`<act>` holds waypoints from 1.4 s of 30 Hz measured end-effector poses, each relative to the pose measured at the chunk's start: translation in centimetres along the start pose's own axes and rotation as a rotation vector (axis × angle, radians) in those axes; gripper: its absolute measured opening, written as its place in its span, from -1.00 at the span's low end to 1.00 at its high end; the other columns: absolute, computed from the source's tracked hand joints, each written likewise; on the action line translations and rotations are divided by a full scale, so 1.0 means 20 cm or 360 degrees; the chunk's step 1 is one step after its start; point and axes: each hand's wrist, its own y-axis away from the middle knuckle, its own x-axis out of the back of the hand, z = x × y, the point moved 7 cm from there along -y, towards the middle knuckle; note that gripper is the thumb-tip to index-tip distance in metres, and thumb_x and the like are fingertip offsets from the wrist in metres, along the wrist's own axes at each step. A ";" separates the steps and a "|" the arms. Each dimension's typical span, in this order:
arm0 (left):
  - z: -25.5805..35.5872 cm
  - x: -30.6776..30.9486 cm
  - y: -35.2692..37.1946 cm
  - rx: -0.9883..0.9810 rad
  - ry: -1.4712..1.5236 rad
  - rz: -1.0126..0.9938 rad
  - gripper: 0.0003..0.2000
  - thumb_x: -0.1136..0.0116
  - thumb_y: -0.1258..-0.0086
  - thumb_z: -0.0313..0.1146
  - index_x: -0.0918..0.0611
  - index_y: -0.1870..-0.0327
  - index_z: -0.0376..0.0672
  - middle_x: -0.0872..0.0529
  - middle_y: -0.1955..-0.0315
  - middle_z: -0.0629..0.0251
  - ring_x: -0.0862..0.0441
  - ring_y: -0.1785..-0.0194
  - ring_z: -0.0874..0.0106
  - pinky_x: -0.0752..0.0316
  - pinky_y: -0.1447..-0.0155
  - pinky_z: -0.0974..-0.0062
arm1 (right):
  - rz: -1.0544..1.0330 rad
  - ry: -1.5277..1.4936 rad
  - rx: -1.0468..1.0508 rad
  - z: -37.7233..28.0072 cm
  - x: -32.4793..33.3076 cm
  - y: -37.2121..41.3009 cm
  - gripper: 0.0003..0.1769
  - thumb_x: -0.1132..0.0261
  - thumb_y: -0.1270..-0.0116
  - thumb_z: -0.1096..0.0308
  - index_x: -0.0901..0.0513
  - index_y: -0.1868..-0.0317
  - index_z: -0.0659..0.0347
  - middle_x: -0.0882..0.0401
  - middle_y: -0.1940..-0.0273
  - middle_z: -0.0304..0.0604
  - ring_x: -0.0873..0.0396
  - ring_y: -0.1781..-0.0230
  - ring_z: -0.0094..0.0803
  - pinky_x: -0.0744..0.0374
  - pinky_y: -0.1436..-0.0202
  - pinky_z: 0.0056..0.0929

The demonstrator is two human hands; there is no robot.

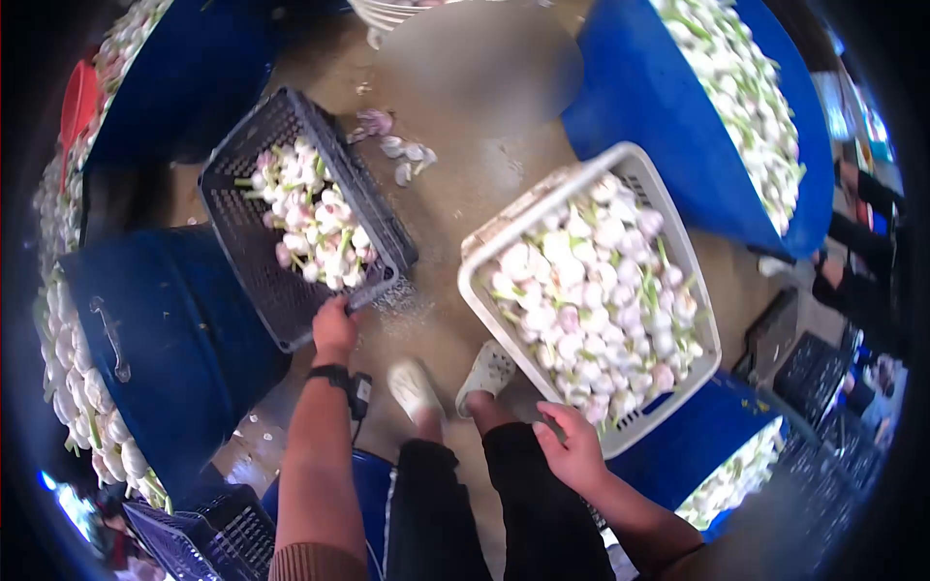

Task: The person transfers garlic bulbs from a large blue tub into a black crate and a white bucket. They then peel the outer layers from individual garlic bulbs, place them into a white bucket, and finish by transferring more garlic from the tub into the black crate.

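Observation:
My left hand is closed around the near rim of a dark plastic crate, which is tilted and partly filled with garlic bulbs. The bulbs have gathered along its right side, leaving the crate's left part bare. A white plastic basket heaped with garlic bulbs is on my right. Beside that basket's lower rim, my right hand is open, thumb and fingers apart, with nothing in it. My left wrist wears a dark band.
Blue barrels full of garlic stand on the left, and another large blue barrel at upper right. Loose garlic and peels lie on the wet floor. Another crate is at lower left. People's arms show at far right.

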 end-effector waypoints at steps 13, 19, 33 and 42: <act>0.50 -0.57 1.21 -0.0015 0.0206 -0.0397 -0.57 -0.15 -0.16 -0.01 -0.58 0.17 -0.23 -0.64 0.19 0.00 -0.56 0.06 0.03 -0.41 -0.05 0.15 | 0.0463 -0.0757 -0.0898 0.76 -0.21 1.45 -0.77 -0.16 -0.35 0.37 -0.54 0.05 0.30 -0.56 0.27 -0.31 -0.48 0.23 -0.62 -0.44 0.10 -0.63; 0.70 -0.79 1.67 -0.0068 0.0357 -0.0515 -0.58 -0.19 -0.07 -0.11 -0.55 0.16 -0.24 -0.62 0.16 -0.02 -0.54 0.02 0.03 -0.40 -0.07 0.15 | 0.0320 -0.0866 -0.0824 1.01 -0.37 1.51 -0.72 -0.17 -0.34 0.28 -0.55 0.07 0.32 -0.56 0.32 -0.30 -0.46 0.32 -0.63 -0.44 0.22 -0.63; 1.17 -1.59 2.82 -0.0589 -0.0048 -0.0779 -0.50 -0.27 0.05 -0.18 -0.45 0.07 -0.23 -0.55 0.17 -0.01 -0.52 0.05 0.03 -0.43 0.02 0.10 | 0.0688 -0.1454 -0.1127 2.10 -0.58 1.53 -0.56 -0.25 -0.17 0.10 -0.57 0.26 0.43 -0.63 0.27 0.12 -0.61 0.24 -0.11 -0.50 0.11 -0.22; 1.45 -2.19 3.47 -0.0946 0.0567 -0.1572 -0.67 -0.12 -0.07 -0.44 -0.51 0.11 -0.33 -0.59 0.16 -0.08 -0.49 0.02 -0.03 -0.41 -0.04 0.15 | 0.0972 -0.0700 -0.1264 2.78 -0.32 2.23 -0.63 -0.10 -0.13 0.21 -0.55 0.33 0.45 -0.56 0.33 0.29 -0.55 0.23 0.14 -0.47 0.13 -0.12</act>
